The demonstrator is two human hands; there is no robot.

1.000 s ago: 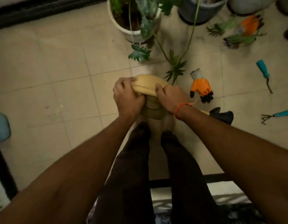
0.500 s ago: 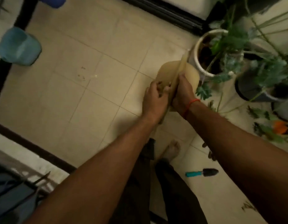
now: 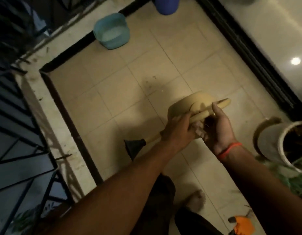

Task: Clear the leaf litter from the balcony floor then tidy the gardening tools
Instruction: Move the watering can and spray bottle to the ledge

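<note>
Both hands hold a tan dustpan (image 3: 196, 103) above the middle of the tiled balcony floor (image 3: 123, 92). The left hand (image 3: 178, 130) curls round its handle, from which a dark trowel-like blade (image 3: 134, 146) seems to stick out towards the railing side. The right hand (image 3: 220, 128), a red thread on its wrist, grips the pan's rim with thumb on top. A teal tub (image 3: 112, 30) stands at the floor's far edge, a white plant pot (image 3: 289, 150) at the right edge, and an orange glove (image 3: 243, 226) lies at the near right.
</note>
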